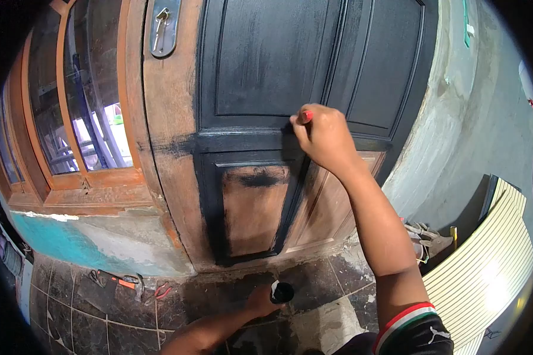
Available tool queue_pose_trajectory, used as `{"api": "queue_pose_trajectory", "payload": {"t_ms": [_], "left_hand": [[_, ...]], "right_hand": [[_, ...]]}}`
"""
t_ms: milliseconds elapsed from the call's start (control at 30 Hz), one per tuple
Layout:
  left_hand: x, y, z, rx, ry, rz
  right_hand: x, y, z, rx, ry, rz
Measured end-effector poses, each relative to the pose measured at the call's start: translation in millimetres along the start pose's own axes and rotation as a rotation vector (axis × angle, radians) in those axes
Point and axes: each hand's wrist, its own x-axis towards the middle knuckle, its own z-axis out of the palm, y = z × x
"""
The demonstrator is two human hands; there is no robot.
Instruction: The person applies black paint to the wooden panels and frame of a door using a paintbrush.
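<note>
One red handle (307,116) shows its butt end toward the viewer at the thumb side of the right hand (327,137), its long axis strongly foreshortened toward the door (266,65) and its far end hidden; that hand is closed in a fist around it, in front of the door's black middle rail (243,139). Below and to the left of that fist, the left hand (263,300) is curled narrowly at the side of a dark cup (285,293), holding it with its round opening facing up, above the tiled floor (207,307).
</note>
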Motion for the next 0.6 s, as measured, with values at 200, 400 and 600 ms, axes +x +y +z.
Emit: {"api": "queue_pose_trajectory", "payload": {"t_ms": [200, 400, 600], "left_hand": [[7.0, -5.4, 9.5, 0.057, 0.06, 0.067], [11.7, -1.9, 10.5, 0.063, 0.053, 0.064], [21.6, 0.7, 11.6, 0.093, -0.029, 0.009]], "right_hand": [[8.1, 25.1, -40.2, -0.042, -0.093, -0.056], [-14.8, 42.7, -53.1, 0.016, -0.342, -0.095], [5.1, 39.3, -49.8, 0.071, -0.206, -0.115]]}}
